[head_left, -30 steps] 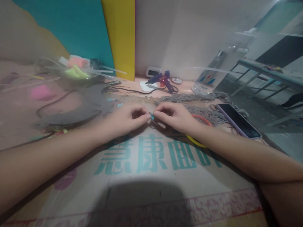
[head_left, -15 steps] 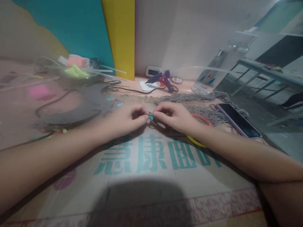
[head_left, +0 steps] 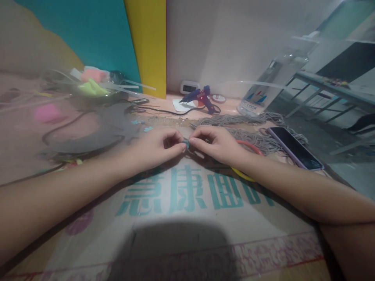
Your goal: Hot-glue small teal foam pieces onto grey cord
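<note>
A small teal piece (head_left: 186, 143), too tiny to make out its kind, sits between the fingertips of both hands. My left hand (head_left: 166, 144) pinches it from the left, thumb against forefinger. From the right, my right hand (head_left: 212, 143) is closed in a like pinch, its fingertips meeting the piece. Both hands are just above a printed sack (head_left: 187, 218) spread over the table. Behind the right wrist are the red and yellow handles of a tool (head_left: 244, 175), partly hidden. Small light-blue pieces (head_left: 148, 128) lie beyond the left hand.
At the back a glue gun (head_left: 202, 97) with a red light rests near a small white clock (head_left: 189, 87). Grey cord bundles (head_left: 258, 136), a phone (head_left: 295, 148) and a clear bottle (head_left: 260, 91) are on the right. Bright clay-like lumps (head_left: 92, 88) sit at the left.
Both hands stay in nearly the same place. The left thumb has shifted slightly over the teal piece, so less of it shows.
</note>
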{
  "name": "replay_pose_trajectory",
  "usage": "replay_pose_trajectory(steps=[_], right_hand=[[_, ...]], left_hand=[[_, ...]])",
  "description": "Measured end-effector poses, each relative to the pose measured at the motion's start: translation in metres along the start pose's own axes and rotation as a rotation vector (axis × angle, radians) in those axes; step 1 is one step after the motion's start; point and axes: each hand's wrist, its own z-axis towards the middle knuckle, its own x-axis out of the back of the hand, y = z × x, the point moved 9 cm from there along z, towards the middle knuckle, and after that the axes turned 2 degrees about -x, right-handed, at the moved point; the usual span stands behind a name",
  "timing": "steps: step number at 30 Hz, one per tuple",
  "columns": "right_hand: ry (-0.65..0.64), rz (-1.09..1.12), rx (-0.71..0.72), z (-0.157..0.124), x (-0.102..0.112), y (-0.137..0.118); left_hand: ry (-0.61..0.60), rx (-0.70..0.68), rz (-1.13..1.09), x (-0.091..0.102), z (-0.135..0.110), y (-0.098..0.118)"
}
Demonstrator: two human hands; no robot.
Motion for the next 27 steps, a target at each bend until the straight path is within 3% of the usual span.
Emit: replay_pose_trajectory(steps=[12, 17, 27], right_hand=[[-0.010, -0.035, 0.068, 0.001, -0.002, -0.005], [0.012, -0.013, 0.039, 0.001, 0.001, -0.002], [0.032, 0.098, -0.036, 0.000, 0.001, 0.005]], left_hand=[[-0.038, 0.070, -0.048, -0.003, -0.002, -0.003], [0.035, 0.052, -0.002, 0.003, -0.001, -0.002], [0.244, 0.148, -0.569, 0.012, 0.003, -0.030]])
